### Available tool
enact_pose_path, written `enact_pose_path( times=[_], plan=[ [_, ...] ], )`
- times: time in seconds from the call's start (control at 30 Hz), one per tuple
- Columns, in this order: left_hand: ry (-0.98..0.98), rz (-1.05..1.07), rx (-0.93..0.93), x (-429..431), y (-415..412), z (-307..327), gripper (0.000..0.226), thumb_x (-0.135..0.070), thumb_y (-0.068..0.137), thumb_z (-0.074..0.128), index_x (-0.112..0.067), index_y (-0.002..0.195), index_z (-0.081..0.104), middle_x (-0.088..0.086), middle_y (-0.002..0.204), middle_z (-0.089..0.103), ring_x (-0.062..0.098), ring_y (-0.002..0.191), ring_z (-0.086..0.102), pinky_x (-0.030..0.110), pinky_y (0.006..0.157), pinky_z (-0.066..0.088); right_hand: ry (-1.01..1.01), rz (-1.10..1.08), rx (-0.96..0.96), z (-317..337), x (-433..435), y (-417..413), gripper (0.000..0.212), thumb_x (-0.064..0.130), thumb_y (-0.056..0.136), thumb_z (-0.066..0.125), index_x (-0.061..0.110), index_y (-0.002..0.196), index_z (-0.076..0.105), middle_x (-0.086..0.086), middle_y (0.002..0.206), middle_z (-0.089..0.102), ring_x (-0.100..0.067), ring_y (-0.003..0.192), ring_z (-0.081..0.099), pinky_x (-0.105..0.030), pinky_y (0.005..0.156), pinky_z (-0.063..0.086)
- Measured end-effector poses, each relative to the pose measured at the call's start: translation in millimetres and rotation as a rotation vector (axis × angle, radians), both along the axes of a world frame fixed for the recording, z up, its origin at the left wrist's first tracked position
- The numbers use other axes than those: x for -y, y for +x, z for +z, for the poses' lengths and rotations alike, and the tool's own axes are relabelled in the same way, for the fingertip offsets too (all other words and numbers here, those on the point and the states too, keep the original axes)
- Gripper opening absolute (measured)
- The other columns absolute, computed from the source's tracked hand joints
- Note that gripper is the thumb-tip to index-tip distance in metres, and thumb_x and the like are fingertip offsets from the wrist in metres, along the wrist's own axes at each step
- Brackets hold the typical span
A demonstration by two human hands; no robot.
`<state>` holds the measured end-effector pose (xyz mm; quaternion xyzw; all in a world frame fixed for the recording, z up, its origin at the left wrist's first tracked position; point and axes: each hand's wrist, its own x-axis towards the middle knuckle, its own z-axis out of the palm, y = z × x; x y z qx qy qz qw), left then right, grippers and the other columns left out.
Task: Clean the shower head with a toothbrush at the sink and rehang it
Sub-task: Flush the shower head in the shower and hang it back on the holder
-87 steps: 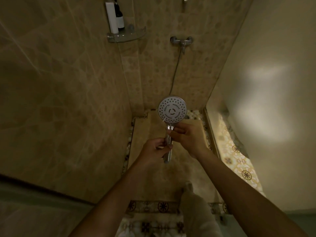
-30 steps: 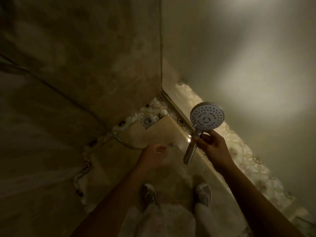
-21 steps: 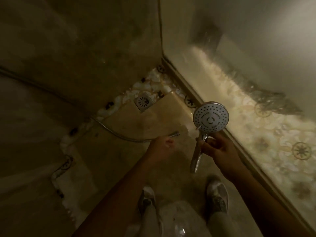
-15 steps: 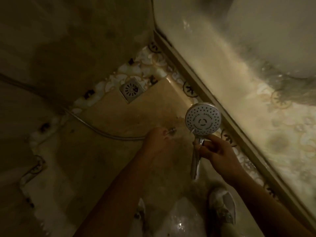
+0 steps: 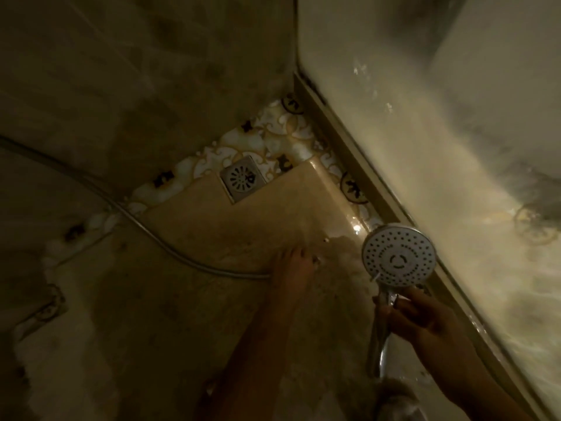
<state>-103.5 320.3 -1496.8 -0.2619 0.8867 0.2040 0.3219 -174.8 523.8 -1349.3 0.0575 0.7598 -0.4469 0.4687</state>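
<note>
The round chrome shower head (image 5: 399, 256) faces up towards me at the right, its handle pointing down and detached from the hose. My right hand (image 5: 425, 317) grips the handle just below the head. The metal hose (image 5: 145, 235) trails across the shower floor from the left wall. Its free end is held in my left hand (image 5: 293, 270), low over the floor near the middle. No toothbrush or sink is in view.
A square floor drain (image 5: 242, 178) sits in the patterned tile border near the corner. The glass shower screen and its frame (image 5: 358, 153) run diagonally down the right side. Marbled wall tiles fill the left. A shoe shows at the bottom edge (image 5: 394, 402).
The head came off the hose. My view has turned from the tap wall down to the floor corner. My left hand has lowered the hose end towards the floor while the right keeps the head.
</note>
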Motion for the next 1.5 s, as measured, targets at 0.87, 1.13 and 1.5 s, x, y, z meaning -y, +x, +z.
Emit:
enact_pose_path(
  times=[0.87,1.13,1.5],
  plan=[
    [0.634,0.879,-1.011,13,86,732,0.015,-0.066,0.086,0.055,-0.056,0.093,0.062,-0.015,0.07,0.065,-0.002,0.057,0.054,0.021,0.054,0.043,-0.698,0.015,-0.426,673,161,-18,0.03,0.0,0.094,0.065,0.019,0.116,0.071,-0.012,0.098,0.081,-0.024,0.096,0.077,-0.038,0.086,0.063],
    [0.583,0.884,-1.126,-12,88,854,0.011,-0.056,0.093,0.053,-0.049,0.094,0.062,-0.009,0.083,0.071,0.001,0.068,0.06,0.026,0.065,0.047,-0.813,0.124,-0.459,807,142,-11,0.034,0.0,0.095,0.064,0.018,0.123,0.069,-0.005,0.096,0.08,-0.016,0.088,0.075,-0.025,0.075,0.058],
    [0.544,0.819,-1.157,-29,93,919,0.012,-0.041,0.103,0.053,-0.036,0.096,0.062,-0.014,0.073,0.064,-0.002,0.054,0.048,0.02,0.054,0.038,-0.82,0.233,-0.516,873,115,-3,0.042,0.005,0.096,0.068,0.015,0.134,0.056,-0.02,0.112,0.076,-0.028,0.112,0.073,-0.05,0.099,0.058]
  ],
)
